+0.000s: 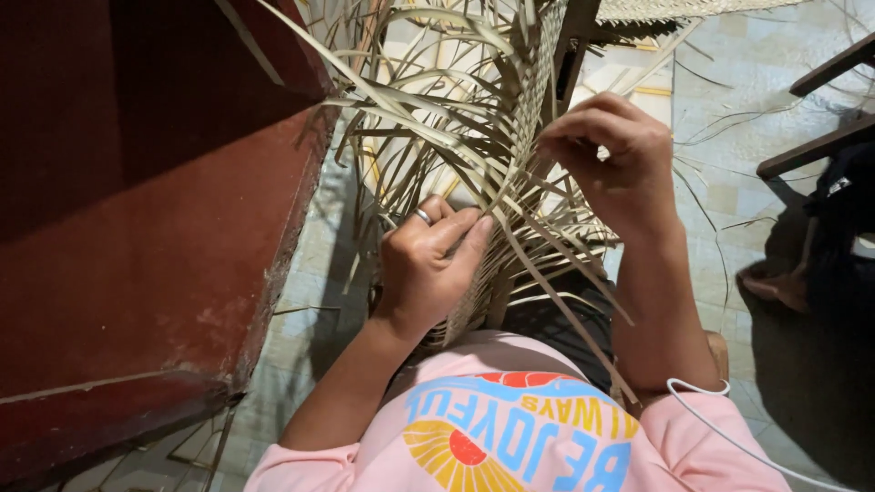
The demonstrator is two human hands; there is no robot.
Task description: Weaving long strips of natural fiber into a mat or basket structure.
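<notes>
Weaving in lap: half-made palm-leaf mat (547, 82) stands upright over tiled floor (766, 73) beside red wall (137, 228). Right hand (615, 159) pinches loose strips (428, 118), apparently to thread them; left hand (428, 264), ringed, clamps woven edge steady.

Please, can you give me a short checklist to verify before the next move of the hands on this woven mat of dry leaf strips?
1. Left hand grips the strips at the woven edge: ok, fingers closed around them.
2. Right hand pinches a loose strip above the weave: ok.
3. Woven mat stands upright between the hands: ok.
4. Loose strips lie sorted: not ok, they cross and fan out to the left.
5. White cable stays clear of the strips: ok, it lies by the right forearm.
6. Which strip is next: cannot tell.
</notes>
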